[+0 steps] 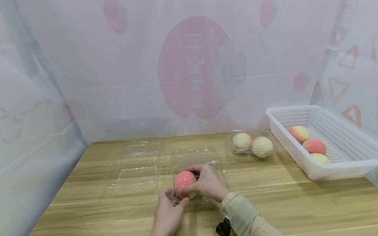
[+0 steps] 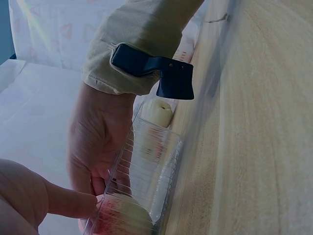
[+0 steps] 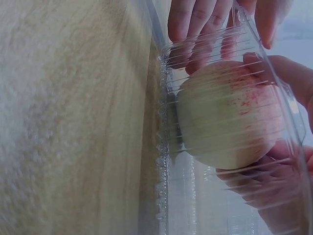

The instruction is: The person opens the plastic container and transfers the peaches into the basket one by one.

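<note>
In the head view, my right hand (image 1: 206, 183) grips a pink and pale-yellow peach (image 1: 185, 183), thumb and fingers at its sides. That peach (image 3: 225, 117) shows through the ribbed wall of an open clear plastic box (image 1: 197, 156) in the right wrist view. My left hand (image 1: 170, 212) holds the box's near left corner, its thumb (image 2: 73, 201) at the rim in the left wrist view. Left of them lies another open clear box (image 1: 137, 176).
At the back right, a clear box (image 1: 249, 152) holds two pale peaches (image 1: 262, 146). Beside it stands a white perforated basket (image 1: 290, 152) with several peaches (image 1: 314, 146) along its left side. A black wrist mount (image 1: 223, 228) sits by the right sleeve. Printed cloth walls enclose the wooden table (image 1: 81, 228).
</note>
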A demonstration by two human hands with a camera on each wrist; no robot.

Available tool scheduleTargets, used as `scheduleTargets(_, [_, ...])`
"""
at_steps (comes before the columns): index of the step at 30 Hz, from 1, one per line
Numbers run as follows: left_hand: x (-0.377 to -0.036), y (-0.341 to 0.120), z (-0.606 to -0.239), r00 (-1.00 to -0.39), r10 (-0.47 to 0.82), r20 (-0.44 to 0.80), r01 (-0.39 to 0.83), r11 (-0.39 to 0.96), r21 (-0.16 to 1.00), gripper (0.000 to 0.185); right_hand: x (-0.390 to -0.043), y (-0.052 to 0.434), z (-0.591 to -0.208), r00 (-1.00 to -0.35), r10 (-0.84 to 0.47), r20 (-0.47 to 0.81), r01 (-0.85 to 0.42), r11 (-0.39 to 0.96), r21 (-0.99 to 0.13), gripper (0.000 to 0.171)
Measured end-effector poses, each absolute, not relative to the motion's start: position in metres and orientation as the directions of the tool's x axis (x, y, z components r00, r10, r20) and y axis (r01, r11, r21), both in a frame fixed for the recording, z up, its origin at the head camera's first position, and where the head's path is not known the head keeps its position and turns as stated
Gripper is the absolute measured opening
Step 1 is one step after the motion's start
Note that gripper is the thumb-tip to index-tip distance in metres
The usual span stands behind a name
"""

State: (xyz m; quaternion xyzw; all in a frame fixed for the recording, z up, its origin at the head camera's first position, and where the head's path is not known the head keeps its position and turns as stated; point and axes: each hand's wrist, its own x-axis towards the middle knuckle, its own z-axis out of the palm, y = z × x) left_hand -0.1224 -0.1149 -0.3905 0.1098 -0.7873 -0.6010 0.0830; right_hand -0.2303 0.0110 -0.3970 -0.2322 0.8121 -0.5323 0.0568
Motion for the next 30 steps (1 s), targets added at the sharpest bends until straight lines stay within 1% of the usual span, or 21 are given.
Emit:
scheduleTargets(19, [-0.1206, -0.1149, -0.3900, -0.960, -0.278, 0.012, -0.068, 0.278, 0.958, 0.068, -0.2298, 0.0103, -0.3954, -0.890, -0.422, 0.174, -0.325, 0.320, -0.890, 0.062])
scheduleTargets(30, [-0.1204, -0.1146, -0.3892, -0.958, -0.287, 0.016, -0.068, 0.278, 0.958, 0.068, -0.2289, 0.0116, -0.3947, -0.890, -0.419, 0.180, -0.322, 0.298, -0.899, 0.061])
